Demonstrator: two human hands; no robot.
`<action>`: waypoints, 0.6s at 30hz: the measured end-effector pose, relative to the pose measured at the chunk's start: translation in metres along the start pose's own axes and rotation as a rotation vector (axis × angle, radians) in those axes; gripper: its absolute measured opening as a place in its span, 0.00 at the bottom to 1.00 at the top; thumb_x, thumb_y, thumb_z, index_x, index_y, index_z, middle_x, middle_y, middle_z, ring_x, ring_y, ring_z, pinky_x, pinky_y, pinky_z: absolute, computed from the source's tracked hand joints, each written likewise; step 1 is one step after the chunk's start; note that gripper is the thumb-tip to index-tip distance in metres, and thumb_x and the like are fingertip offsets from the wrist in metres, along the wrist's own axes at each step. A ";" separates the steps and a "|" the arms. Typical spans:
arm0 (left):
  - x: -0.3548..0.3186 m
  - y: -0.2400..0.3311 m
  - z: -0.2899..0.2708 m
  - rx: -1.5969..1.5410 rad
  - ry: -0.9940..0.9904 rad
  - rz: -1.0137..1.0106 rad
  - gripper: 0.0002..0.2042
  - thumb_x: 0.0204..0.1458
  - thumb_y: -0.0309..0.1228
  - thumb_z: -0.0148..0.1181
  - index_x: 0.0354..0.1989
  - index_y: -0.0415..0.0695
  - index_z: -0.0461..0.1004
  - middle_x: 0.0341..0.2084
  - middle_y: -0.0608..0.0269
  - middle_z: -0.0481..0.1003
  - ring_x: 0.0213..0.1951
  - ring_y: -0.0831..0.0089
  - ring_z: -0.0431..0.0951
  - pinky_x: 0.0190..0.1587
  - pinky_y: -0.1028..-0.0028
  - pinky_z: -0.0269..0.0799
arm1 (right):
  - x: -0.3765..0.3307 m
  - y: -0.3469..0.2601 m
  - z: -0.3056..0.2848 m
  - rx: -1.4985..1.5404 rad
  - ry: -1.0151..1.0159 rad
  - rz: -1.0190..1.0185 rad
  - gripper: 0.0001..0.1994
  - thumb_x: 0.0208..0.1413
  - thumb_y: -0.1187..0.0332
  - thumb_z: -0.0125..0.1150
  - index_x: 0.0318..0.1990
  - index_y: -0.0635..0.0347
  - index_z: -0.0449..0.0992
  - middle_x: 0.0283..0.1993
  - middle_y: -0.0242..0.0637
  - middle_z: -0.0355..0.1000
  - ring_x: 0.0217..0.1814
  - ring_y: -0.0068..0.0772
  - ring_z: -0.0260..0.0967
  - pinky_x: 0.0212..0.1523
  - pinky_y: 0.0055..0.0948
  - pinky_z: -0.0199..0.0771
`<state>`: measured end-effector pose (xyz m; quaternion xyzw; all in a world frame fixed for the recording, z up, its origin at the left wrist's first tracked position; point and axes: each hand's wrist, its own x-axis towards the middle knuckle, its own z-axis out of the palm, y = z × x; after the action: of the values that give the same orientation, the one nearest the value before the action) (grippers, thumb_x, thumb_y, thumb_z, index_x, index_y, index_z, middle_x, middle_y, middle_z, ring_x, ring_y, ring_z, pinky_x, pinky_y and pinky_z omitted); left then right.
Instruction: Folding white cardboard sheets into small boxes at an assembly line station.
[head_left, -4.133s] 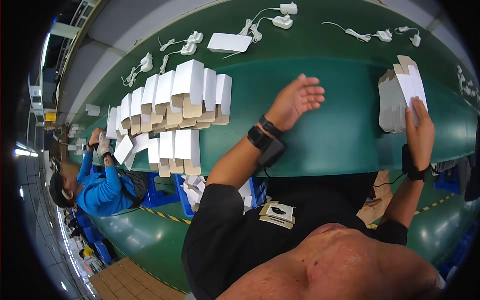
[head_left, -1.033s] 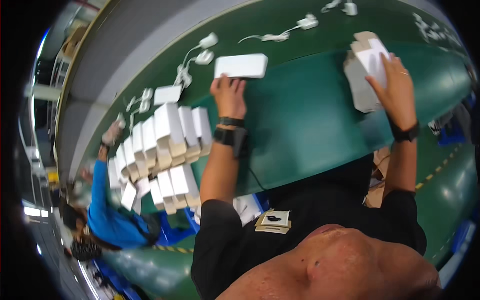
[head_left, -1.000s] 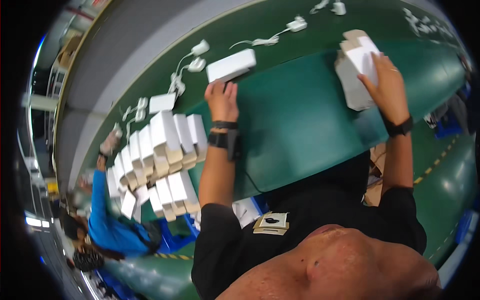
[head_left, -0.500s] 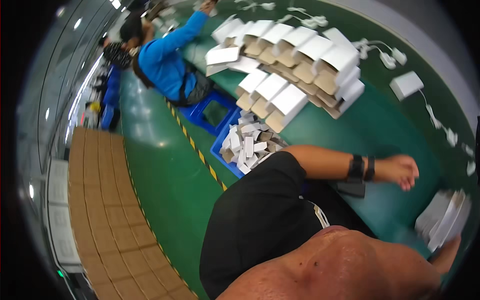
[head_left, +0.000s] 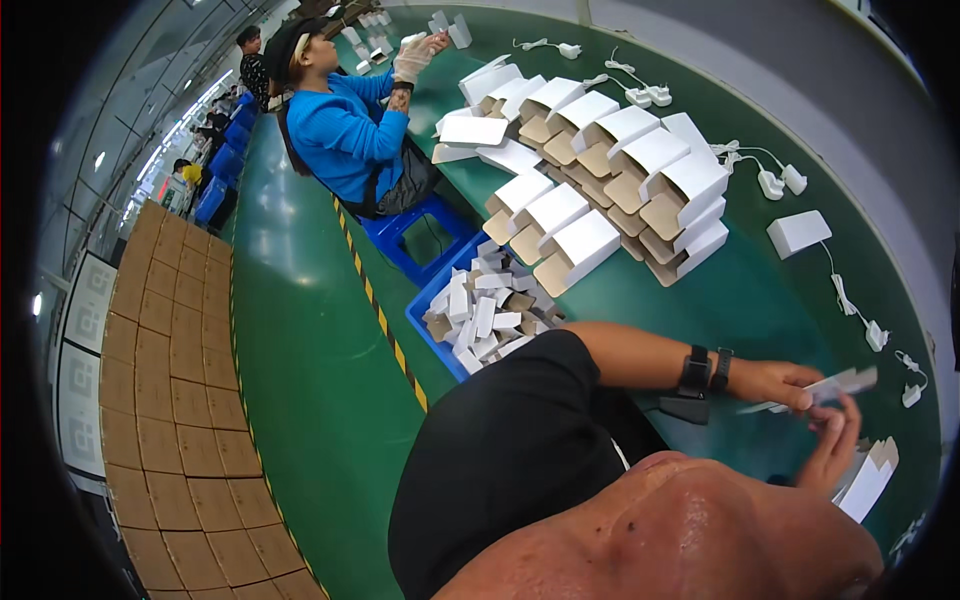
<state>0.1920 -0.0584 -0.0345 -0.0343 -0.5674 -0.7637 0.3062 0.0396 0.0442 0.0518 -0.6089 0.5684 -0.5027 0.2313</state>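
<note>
Between my two hands, a flat white card [head_left: 835, 385] is pinched: my left hand [head_left: 782, 382] has fingers clamped on its near end, my right hand [head_left: 832, 447] curls under it, fingertips touching. Just right of my right fingers stands a stack of folded cards [head_left: 868, 480]. Beyond my fingers lie open white boxes [head_left: 620, 170] on the green table [head_left: 770, 300].
</note>
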 end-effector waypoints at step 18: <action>-0.013 0.013 -0.015 0.390 0.321 0.045 0.47 0.53 0.47 0.65 0.73 0.49 0.37 0.59 0.45 0.66 0.55 0.60 0.73 0.55 0.65 0.71 | 0.031 0.065 0.007 0.286 -0.184 0.188 0.20 0.59 0.69 0.60 0.58 0.64 0.67 0.48 0.39 0.71 0.46 0.27 0.68 0.51 0.28 0.68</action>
<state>0.2138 -0.0687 -0.0341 0.1347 -0.6472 -0.6284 0.4100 0.0108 -0.0029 0.0047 -0.5573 0.5219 -0.4969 0.4125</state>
